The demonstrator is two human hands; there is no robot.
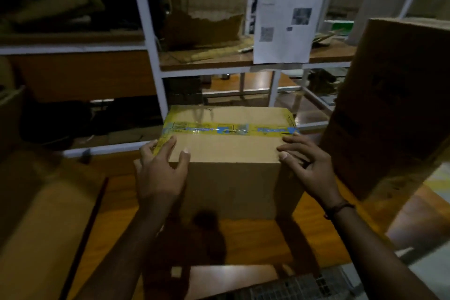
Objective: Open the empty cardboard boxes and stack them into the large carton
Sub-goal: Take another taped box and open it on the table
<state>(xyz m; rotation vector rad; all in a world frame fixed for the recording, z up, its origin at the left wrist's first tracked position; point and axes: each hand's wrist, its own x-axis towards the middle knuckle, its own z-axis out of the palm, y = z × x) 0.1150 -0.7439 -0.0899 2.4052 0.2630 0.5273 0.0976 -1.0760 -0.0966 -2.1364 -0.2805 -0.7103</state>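
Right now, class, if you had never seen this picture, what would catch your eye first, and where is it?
The cardboard box in the middle, sealed across its top with yellow and blue tape. The left hand and right hand rest on its near top corners. A tall carton stands at the right, and a printed paper hangs on the shelf behind.

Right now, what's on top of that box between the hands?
A strip of yellow and blue tape runs across the box lid. The left hand and right hand rest on its near corners. The lid is shut, so the inside is hidden.
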